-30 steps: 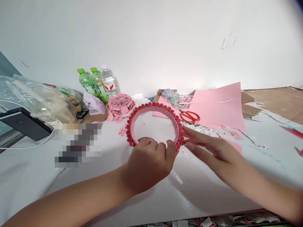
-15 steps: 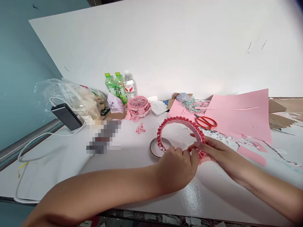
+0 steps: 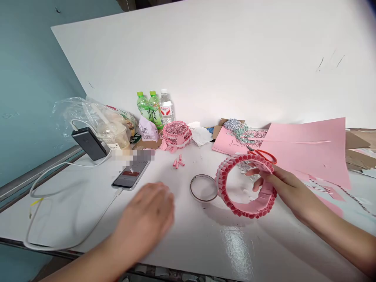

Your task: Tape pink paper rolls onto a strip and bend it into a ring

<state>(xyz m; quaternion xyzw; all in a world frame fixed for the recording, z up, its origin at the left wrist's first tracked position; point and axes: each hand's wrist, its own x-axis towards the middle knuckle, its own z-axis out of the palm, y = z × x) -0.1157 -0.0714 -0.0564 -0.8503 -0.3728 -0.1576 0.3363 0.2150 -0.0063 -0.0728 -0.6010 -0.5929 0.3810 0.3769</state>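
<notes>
My right hand [image 3: 280,184] grips the right side of a pink paper ring [image 3: 222,178], its thumb on the inner wall. Rows of small rolled paper tubes cover the ring's outside, and their red-pink open ends face me. My left hand [image 3: 147,215] is in the air over the table, apart from the ring; motion smears its fingers. Between the hands lies a thin brown-edged ring [image 3: 192,190], like a nearly used-up tape roll. A few loose pink paper rolls [image 3: 178,161] lie behind it. Scissors with orange-red handles [image 3: 268,155] sit beyond the paper ring, partly hidden.
A phone [image 3: 131,174] on a white cable lies left, near a dark power bank [image 3: 88,143] and a plastic cup [image 3: 116,137]. Several bottles [image 3: 155,111] and a pink tube-covered piece [image 3: 176,133] stand at the back. Pink sheets [image 3: 311,150] and twine [image 3: 241,131] lie right.
My left hand has come off the pink paper ring and moved left. My right hand has tilted the ring and brought it slightly right and nearer. The view has shifted a little.
</notes>
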